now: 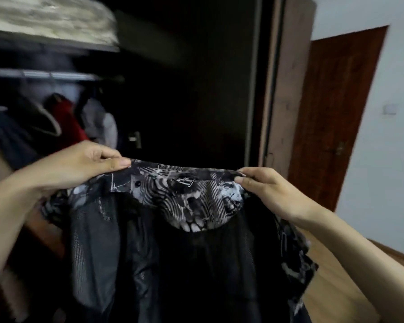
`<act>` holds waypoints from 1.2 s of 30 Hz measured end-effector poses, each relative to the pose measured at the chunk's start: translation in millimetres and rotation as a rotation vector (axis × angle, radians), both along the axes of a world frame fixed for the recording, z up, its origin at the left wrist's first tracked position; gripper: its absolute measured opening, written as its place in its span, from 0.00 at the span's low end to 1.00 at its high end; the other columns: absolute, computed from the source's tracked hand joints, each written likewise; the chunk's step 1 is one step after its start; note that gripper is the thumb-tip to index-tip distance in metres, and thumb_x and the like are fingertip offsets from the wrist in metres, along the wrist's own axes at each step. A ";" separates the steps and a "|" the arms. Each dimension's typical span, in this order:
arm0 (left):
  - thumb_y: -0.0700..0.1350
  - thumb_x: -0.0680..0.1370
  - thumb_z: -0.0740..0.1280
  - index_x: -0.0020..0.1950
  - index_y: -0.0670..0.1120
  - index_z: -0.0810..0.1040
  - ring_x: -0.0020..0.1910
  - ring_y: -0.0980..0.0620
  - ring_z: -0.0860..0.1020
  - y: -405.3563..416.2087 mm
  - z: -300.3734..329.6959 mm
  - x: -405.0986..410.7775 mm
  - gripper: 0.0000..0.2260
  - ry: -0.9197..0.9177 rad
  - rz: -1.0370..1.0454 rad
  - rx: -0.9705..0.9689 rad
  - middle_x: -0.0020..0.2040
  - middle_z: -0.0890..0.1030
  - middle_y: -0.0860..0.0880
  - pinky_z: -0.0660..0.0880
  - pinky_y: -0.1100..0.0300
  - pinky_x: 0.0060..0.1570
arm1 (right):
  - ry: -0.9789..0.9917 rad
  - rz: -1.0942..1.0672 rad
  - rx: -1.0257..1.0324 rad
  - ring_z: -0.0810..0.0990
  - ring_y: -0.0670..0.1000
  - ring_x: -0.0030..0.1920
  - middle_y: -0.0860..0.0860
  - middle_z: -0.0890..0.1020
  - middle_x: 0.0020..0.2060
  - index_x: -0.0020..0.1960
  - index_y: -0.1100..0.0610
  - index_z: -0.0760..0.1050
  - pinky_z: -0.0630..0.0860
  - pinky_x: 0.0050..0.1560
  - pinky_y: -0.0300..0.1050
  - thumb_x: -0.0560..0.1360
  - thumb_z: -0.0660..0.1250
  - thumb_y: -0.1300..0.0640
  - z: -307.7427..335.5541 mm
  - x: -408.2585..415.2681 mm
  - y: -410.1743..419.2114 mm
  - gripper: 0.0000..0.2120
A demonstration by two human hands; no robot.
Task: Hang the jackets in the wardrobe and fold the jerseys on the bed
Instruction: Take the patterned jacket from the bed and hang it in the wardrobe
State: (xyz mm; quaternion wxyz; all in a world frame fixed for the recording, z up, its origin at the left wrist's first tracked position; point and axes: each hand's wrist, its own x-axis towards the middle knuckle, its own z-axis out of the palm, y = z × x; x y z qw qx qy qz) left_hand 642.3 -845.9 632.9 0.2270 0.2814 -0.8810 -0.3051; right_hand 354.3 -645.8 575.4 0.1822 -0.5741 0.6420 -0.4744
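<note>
From the head camera, two hands hold up a black jacket with a black-and-white swirly pattern and dark mesh lining (pixel 180 229) in the middle of the picture. The left hand (pixel 79 164), at about 9 o'clock, pinches the top edge of the collar between thumb and curled fingers. The right hand (pixel 264 190), at about 3 o'clock, pinches the other end of the collar the same way. The collar is pulled flat between them, and the jacket hangs open below.

Behind it, at 12 o'clock, is a dark open wardrobe (pixel 196 89). At 10 o'clock a silver metal rail (pixel 44 74) holds hanging clothes, one of them red (pixel 65 122). A reddish-brown wooden door (pixel 336 117) stands at 2 o'clock beside a pale wall (pixel 394 136).
</note>
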 end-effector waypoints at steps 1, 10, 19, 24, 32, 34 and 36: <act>0.50 0.77 0.69 0.43 0.39 0.85 0.21 0.58 0.72 -9.8 -0.2 22.3 0.14 0.026 0.042 0.017 0.30 0.83 0.39 0.65 0.72 0.21 | 0.038 0.013 -0.004 0.79 0.49 0.45 0.60 0.84 0.44 0.54 0.62 0.81 0.75 0.48 0.54 0.84 0.63 0.56 -1.8 7.2 -19.4 0.12; 0.52 0.74 0.69 0.43 0.47 0.87 0.38 0.57 0.80 -60.6 -2.6 161.9 0.11 0.055 0.260 -0.018 0.41 0.87 0.43 0.72 0.72 0.38 | 0.077 0.270 -0.118 0.73 0.52 0.35 0.57 0.77 0.33 0.46 0.60 0.83 0.70 0.38 0.52 0.77 0.69 0.42 -9.8 82.1 -173.3 0.20; 0.53 0.77 0.70 0.43 0.49 0.88 0.33 0.69 0.76 -96.2 13.0 231.2 0.10 0.109 0.476 -0.216 0.36 0.86 0.54 0.69 0.79 0.35 | 0.030 0.451 -0.190 0.70 0.44 0.31 0.48 0.74 0.30 0.37 0.48 0.82 0.66 0.33 0.37 0.80 0.69 0.50 -7.5 146.3 -293.7 0.13; 0.53 0.78 0.70 0.43 0.47 0.87 0.36 0.66 0.77 -121.1 21.6 239.7 0.11 0.070 0.541 -0.329 0.39 0.86 0.50 0.69 0.75 0.37 | 0.004 0.576 -0.154 0.83 0.40 0.40 0.47 0.87 0.39 0.46 0.59 0.85 0.76 0.44 0.32 0.81 0.68 0.54 -6.5 158.5 -357.4 0.10; 0.54 0.78 0.70 0.41 0.49 0.86 0.35 0.69 0.76 -170.0 64.7 231.3 0.11 -0.046 0.681 -0.527 0.36 0.85 0.57 0.70 0.75 0.38 | 0.069 0.846 -0.102 0.72 0.44 0.34 0.50 0.76 0.32 0.39 0.59 0.79 0.69 0.40 0.37 0.77 0.70 0.45 7.3 174.8 -480.4 0.18; 0.58 0.77 0.69 0.42 0.49 0.86 0.34 0.70 0.75 -183.5 82.0 228.6 0.14 -0.123 0.731 -0.581 0.35 0.85 0.57 0.71 0.69 0.39 | 0.126 0.935 -0.016 0.72 0.47 0.36 0.52 0.74 0.34 0.41 0.58 0.79 0.68 0.39 0.36 0.77 0.70 0.47 21.0 179.5 -498.0 0.15; 0.67 0.75 0.67 0.42 0.52 0.86 0.35 0.67 0.77 -194.5 96.6 225.6 0.20 -0.216 0.798 -0.633 0.36 0.85 0.56 0.73 0.62 0.42 | 0.202 1.004 0.197 0.76 0.50 0.40 0.55 0.79 0.39 0.49 0.62 0.80 0.75 0.42 0.38 0.78 0.70 0.48 34.8 180.4 -512.2 0.16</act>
